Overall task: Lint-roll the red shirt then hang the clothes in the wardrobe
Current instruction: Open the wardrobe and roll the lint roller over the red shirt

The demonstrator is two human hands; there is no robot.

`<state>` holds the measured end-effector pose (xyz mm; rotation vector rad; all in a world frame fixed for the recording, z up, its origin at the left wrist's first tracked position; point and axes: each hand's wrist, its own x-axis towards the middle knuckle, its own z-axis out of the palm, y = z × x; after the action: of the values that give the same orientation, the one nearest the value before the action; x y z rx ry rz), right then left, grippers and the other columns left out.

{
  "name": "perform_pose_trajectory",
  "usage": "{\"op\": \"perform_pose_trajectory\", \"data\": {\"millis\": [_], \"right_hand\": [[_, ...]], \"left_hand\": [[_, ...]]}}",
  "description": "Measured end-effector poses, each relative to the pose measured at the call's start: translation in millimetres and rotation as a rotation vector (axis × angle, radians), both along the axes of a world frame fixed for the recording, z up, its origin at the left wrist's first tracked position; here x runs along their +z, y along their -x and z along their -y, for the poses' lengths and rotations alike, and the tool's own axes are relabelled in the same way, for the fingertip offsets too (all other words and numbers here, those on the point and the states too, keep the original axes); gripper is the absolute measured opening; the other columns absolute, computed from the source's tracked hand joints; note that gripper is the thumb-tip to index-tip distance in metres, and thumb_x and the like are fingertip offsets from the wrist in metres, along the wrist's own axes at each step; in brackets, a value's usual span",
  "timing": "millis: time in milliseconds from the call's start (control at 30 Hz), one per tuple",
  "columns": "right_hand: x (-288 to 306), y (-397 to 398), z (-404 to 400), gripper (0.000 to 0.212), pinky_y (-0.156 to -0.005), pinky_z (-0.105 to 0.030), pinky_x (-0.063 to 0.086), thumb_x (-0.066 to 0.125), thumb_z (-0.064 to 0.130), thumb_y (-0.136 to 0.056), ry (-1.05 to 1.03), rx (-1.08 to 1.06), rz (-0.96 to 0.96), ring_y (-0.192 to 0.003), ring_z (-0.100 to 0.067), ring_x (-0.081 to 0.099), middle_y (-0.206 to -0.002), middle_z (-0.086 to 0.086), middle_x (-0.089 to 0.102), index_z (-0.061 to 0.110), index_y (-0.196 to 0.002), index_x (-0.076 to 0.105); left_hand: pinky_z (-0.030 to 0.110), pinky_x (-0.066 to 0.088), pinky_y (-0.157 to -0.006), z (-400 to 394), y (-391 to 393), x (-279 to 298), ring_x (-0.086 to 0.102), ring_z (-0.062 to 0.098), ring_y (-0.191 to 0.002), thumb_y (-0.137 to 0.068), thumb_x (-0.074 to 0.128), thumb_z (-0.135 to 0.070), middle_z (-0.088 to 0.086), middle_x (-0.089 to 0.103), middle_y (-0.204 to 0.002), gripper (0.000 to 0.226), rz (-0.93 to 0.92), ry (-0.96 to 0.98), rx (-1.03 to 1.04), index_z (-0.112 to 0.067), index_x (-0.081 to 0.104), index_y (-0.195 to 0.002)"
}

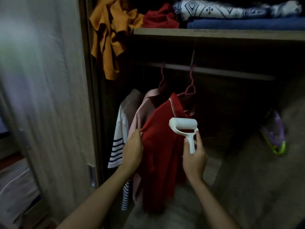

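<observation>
The red shirt (162,146) hangs on a pink hanger (189,89) from the wardrobe rail (222,71). My left hand (132,149) pinches the shirt's left shoulder seam and pulls the cloth taut. My right hand (194,156) grips the handle of a white lint roller (183,125), whose drum sits against the upper chest of the shirt, just under the collar. Behind the red shirt hang a pink shirt (142,109) and a white top with navy stripes (118,141).
A wooden shelf (214,33) above the rail holds an orange garment (112,33) spilling over its edge, a red cloth (160,17), a folded blue item (244,23) and a patterned textile (231,9). The wardrobe door (49,96) stands at left. A purple-green bag (275,134) lies at right.
</observation>
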<state>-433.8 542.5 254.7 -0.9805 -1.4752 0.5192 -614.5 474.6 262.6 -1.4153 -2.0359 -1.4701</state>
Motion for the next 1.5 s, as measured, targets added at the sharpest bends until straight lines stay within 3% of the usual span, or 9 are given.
{"op": "perform_pose_trajectory", "data": {"millis": [100,233,467,633,800,1067,1267,1433,1500], "right_hand": [[3.0,12.6,-1.5,0.059,-0.082,-0.047,0.054,0.047,0.053,-0.089,-0.023,0.021,-0.019,-0.100,-0.024,0.066,-0.118,-0.002,0.066,0.041,-0.144,0.030],[10.6,28.6,-5.9,0.059,-0.085,-0.043,0.053,0.050,0.047,-0.090,-0.019,0.042,-0.058,-0.101,-0.020,0.065,-0.116,-0.003,0.067,0.031,-0.145,0.036],[11.0,57.0,1.1,0.051,-0.092,0.005,0.028,0.059,0.016,-0.093,-0.070,0.025,-0.067,-0.121,-0.009,0.051,-0.137,-0.008,0.056,0.007,-0.141,0.045],[-16.9,65.9,10.1,0.049,-0.097,-0.004,0.031,0.060,0.014,-0.093,-0.059,0.058,-0.022,-0.125,-0.020,0.054,-0.136,-0.011,0.057,0.006,-0.139,0.047],[-53.8,58.3,17.4,0.050,-0.097,0.002,0.027,0.059,0.014,-0.093,-0.009,0.176,0.047,-0.125,-0.007,0.048,-0.137,-0.008,0.055,0.007,-0.141,0.046],[-3.2,47.4,-20.5,0.053,-0.102,-0.006,0.030,0.050,0.026,-0.097,-0.093,0.132,-0.039,-0.127,0.006,0.037,-0.135,0.016,0.042,0.015,-0.147,0.037],[-49.3,56.8,-27.4,0.057,-0.093,0.005,0.022,0.055,0.016,-0.096,-0.082,0.204,0.153,-0.123,-0.005,0.045,-0.139,-0.010,0.052,0.007,-0.148,0.033],[-122.8,46.6,-27.9,0.057,-0.089,-0.027,0.042,0.052,0.025,-0.097,0.085,0.205,0.301,-0.115,-0.028,0.059,-0.129,-0.011,0.060,0.015,-0.149,0.030],[-121.7,44.8,-30.7,0.057,-0.094,-0.026,0.042,0.052,0.023,-0.097,0.054,0.190,0.272,-0.120,-0.027,0.056,-0.133,-0.012,0.057,0.013,-0.149,0.032]], "left_hand": [[0.028,0.036,-0.059,6.3,1.4,3.0,0.053,0.017,-0.061,-0.102,0.030,-0.027,-0.002,0.054,-0.070,0.020,-0.009,0.070,0.036,-0.015,0.045,-0.100],[0.039,0.047,-0.056,10.9,15.5,5.3,0.062,0.030,-0.062,-0.100,0.026,-0.038,0.009,0.063,-0.067,0.030,-0.092,0.142,0.061,-0.014,0.045,-0.102],[0.034,0.039,-0.050,23.2,31.4,13.1,0.061,0.033,-0.058,-0.101,0.033,-0.035,0.013,0.064,-0.066,0.032,-0.190,0.150,0.076,-0.008,0.050,-0.100],[0.034,0.037,-0.052,24.4,32.0,18.1,0.061,0.034,-0.061,-0.102,0.034,-0.033,0.012,0.064,-0.068,0.029,-0.172,0.140,0.046,-0.008,0.048,-0.097],[0.032,0.038,-0.055,27.4,35.6,15.3,0.063,0.032,-0.065,-0.100,0.032,-0.039,0.008,0.064,-0.070,0.031,-0.157,0.111,0.047,-0.012,0.047,-0.097],[0.034,0.044,-0.047,32.3,44.6,11.4,0.063,0.032,-0.058,-0.090,0.029,-0.066,0.007,0.062,-0.064,0.053,-0.406,0.104,-0.005,-0.016,0.045,-0.085],[0.030,0.039,-0.055,28.5,38.2,4.9,0.058,0.021,-0.064,-0.096,0.035,-0.050,0.002,0.060,-0.077,0.040,-0.327,0.061,0.100,-0.014,0.049,-0.088],[0.038,0.049,-0.048,24.9,33.9,4.0,0.057,0.029,-0.047,-0.095,0.028,-0.055,0.007,0.058,-0.059,0.042,-0.267,0.121,0.207,-0.016,0.043,-0.102],[0.039,0.049,-0.043,24.3,34.9,1.9,0.053,0.028,-0.041,-0.094,0.030,-0.054,0.008,0.054,-0.052,0.044,-0.339,0.135,0.232,-0.014,0.044,-0.104]]}}
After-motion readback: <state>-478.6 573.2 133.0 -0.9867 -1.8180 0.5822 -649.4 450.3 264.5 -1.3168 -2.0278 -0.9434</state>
